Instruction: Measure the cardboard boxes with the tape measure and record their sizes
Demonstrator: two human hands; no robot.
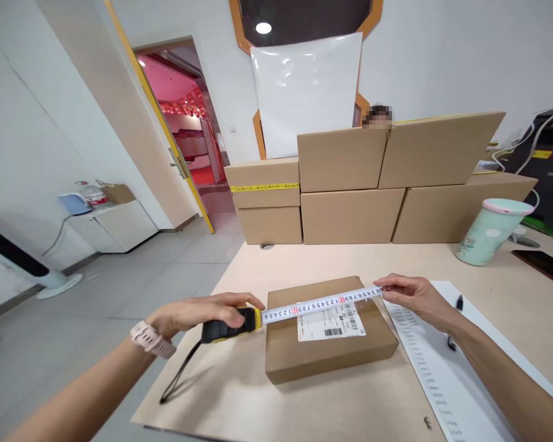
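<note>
A flat cardboard box [286, 356] with a white shipping label [332, 328] lies on the table in front of me. My left hand [203, 314], a pale watch band on its wrist, grips the black and yellow case of a tape measure [230, 326] just left of the box. A dark wrist strap hangs from the case. The white blade runs out across the top of the box, over the label's upper edge. Beyond the box's right side, my right hand [410, 296] pinches the free end of the blade between thumb and fingers.
Stacked cartons [350, 218] line the table's [350, 405] far edge, with a person's head behind them. At right are a mint-green tumbler [491, 233], a phone [546, 267], and printed paper [437, 368] with a pen [459, 303]. Floor lies left of the table; an open door [163, 116] stands beyond.
</note>
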